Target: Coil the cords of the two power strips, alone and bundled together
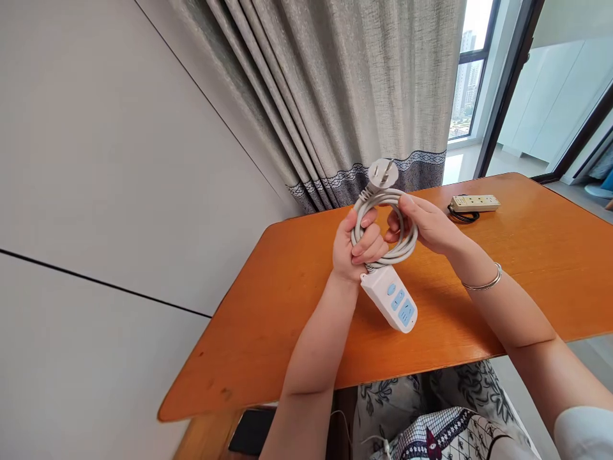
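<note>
A white power strip [383, 295] with light blue sockets hangs tilted above the wooden table. Its pale cord [393, 257] is wound into a round coil of several loops, and the three-pin plug [383, 173] sticks up at the top. My left hand [360, 241] is closed around the left side of the coil, fingers wrapped over the loops. On the coil's right side, my right hand [424, 222] pinches the cord between thumb and fingers; some of those fingertips are partly hidden behind the loops.
The orange-brown table [268, 326] spans the space in front of me. A second, cream power strip [475, 204] with a black cord lies at its far right. Grey curtains [373, 83] hang behind the table, and a pale wall panel [105, 191] stands to the left.
</note>
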Demonstrator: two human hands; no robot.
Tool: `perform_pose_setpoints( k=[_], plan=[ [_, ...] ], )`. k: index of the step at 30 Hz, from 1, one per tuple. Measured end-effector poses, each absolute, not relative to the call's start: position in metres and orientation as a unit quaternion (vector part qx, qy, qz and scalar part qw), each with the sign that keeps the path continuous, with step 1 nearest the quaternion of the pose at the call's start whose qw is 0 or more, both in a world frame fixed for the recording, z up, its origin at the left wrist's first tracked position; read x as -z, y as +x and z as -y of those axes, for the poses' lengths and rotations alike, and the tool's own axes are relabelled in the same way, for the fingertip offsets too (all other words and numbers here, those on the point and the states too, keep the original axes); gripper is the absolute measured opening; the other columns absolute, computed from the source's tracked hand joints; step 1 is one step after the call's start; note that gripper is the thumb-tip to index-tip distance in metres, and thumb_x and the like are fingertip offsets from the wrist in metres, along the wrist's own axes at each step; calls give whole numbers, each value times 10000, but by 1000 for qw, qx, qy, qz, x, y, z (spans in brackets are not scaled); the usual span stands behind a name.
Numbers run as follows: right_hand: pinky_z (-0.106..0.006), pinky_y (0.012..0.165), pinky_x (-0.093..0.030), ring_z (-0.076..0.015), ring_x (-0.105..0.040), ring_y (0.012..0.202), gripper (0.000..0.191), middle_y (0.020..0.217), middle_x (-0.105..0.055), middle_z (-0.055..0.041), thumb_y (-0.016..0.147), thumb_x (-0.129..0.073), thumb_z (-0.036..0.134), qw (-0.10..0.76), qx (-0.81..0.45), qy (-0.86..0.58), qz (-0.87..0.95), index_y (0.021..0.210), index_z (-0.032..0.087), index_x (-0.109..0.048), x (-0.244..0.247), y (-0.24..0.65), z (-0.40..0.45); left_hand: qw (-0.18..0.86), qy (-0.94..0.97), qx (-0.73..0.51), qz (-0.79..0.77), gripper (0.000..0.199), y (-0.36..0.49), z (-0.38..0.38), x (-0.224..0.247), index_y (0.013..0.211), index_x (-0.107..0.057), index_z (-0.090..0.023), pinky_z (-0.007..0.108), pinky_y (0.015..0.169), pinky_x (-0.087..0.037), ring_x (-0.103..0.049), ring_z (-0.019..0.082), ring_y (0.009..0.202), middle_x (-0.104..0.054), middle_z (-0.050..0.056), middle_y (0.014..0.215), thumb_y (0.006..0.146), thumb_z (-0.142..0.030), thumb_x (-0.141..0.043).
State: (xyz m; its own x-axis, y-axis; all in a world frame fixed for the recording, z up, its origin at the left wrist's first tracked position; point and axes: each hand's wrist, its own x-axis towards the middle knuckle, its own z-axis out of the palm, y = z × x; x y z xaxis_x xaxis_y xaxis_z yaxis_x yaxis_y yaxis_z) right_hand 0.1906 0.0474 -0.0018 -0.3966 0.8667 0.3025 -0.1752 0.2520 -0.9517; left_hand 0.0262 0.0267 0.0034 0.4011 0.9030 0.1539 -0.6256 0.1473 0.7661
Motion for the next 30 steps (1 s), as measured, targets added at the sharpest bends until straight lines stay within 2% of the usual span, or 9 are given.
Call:
perform_pose_setpoints(
  k=[3,5,7,13,18,25,30],
  plan=[
    [-207,524,-477,-65,-477,490,520,619,-428,86,943,-556,670,498,-603,-237,576,1071,170,-624,3,183,-47,733,372,-537,-189,494,27,-27,-5,690,-389,-213,181,333,-139,14,40,281,-126,-132,381,1069,-509,-277],
    [-196,477,-438,-44,-358,423,484,573,-350,118,938,-590,644,518,-609,-225,557,1030,170,-617,3,181,-46,740,359,-533,-198,500,29,-29,-6,698,-432,-204,172,338,-160,-26,35,281,-159,-128,396,1072,-506,-296],
    [-194,449,-411,-40,-308,399,460,553,-322,131,924,-622,636,531,-596,-230,557,986,181,-599,3,182,-47,747,351,-524,-209,509,31,-32,-8,723,-499,-190,165,345,-188,-93,31,276,-212,-119,406,1078,-494,-299],
    [-206,426,-407,-38,-352,384,529,558,-351,128,828,-688,707,550,-527,-261,593,834,219,-487,4,188,-51,741,354,-510,-255,502,36,-39,-7,846,-656,-151,163,363,-243,-252,21,288,-360,-95,461,1033,-559,-433],
    [-206,416,-403,-34,-319,375,556,546,-336,136,807,-697,726,549,-535,-263,586,812,231,-444,4,187,-53,754,341,-504,-249,530,34,-37,-8,782,-631,-144,154,375,-272,-292,35,316,-349,-78,466,1079,-462,-330],
    [-193,392,-358,-34,-279,384,512,546,-309,132,856,-673,687,538,-520,-265,608,817,231,-443,4,190,-53,779,311,-476,-265,425,28,-34,-15,786,-616,-144,173,442,-367,-401,65,392,-397,-53,497,1067,-364,-386],
    [-190,386,-366,-33,-290,373,507,543,-312,132,864,-664,684,526,-513,-273,622,813,228,-449,4,192,-53,756,353,-465,-294,493,29,-36,-11,743,-584,-157,170,418,-363,-411,63,363,-400,-62,467,1032,-528,-437]
  ],
)
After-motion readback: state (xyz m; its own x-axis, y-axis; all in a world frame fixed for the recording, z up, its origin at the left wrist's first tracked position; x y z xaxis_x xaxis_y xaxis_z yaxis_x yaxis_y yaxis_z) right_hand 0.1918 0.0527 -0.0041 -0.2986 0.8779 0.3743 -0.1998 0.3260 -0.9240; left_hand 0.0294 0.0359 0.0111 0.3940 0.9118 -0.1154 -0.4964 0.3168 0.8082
